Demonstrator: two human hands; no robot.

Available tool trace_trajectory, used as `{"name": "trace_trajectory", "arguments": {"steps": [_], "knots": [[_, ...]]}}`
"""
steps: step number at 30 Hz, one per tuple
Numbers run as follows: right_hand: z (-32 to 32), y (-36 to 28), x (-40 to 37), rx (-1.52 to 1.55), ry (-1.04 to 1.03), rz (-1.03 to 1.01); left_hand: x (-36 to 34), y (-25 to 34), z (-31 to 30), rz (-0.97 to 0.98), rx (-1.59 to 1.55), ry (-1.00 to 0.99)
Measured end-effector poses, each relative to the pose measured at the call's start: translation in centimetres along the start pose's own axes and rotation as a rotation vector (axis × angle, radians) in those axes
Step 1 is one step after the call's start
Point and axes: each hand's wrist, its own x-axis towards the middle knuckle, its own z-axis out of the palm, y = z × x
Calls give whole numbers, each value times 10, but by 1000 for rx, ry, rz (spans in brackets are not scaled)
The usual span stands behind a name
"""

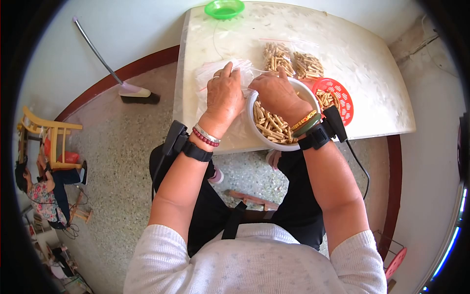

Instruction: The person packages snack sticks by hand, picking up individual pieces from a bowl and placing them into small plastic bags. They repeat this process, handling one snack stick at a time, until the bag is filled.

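My left hand [225,96] is over the pile of clear zip bags [202,77] on the table, fingers bent and closed on the edge of a thin plastic bag [246,91]. Reaching across the white bowl [251,118], my right hand [278,92] pinches the other side of that bag. The bag's outline is faint, and my fingers partly hide it. Short, light-brown stick-like pieces [271,128] fill the bowl under my right wrist. Just beyond the bowl lie two clear bags [278,58] [308,65] packed with similar pieces.
A red perforated basket [346,102] with more pieces stands right of the bowl. At the table's far edge sits a green dish [224,9]. A broom [134,93] leans at the wall on the left. Another person [46,196] sits far left near a wooden chair [54,126].
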Motion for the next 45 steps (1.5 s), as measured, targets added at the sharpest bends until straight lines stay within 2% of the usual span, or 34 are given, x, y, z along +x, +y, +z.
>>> {"name": "trace_trajectory", "arguments": {"steps": [4,6,10,12,16,20,27,28,30,31,33,34,36,37,39,43,45], "knots": [[3,1,3,-44,47,-34,-4,2,2,48,22,25],[-1,0,4,10,263,-94,-6,4,-1,57,55,16],[-14,-2,3,41,338,-102,-9,7,-7,46,61,-7],[-19,-1,1,178,452,-80,-10,9,-8,18,57,-11],[-31,9,-4,254,590,-32,-11,11,-13,41,38,4],[-40,20,-13,306,658,97,-11,12,-15,87,-2,39],[-41,27,-18,274,688,116,-12,14,-18,116,-55,74],[-40,30,-18,291,672,127,-12,15,-18,116,-55,73],[-39,33,-19,311,656,136,-11,21,-22,146,-80,228],[-38,34,-20,329,644,167,-10,23,-26,145,-80,226],[-36,37,-25,347,629,202,-9,28,-34,189,-325,304],[-32,41,-27,312,533,241,-11,30,-33,187,-328,302],[-23,49,-33,293,302,318,-17,34,-29,195,-448,177],[-20,54,-37,291,298,316,-20,36,-27,191,-450,178],[-18,57,-41,245,-33,366,-27,40,-22,212,-454,107],[-17,45,-39,219,1,416,-30,43,-18,161,-507,96],[-20,37,-39,108,-235,469,-30,43,-20,157,-515,86]]}}
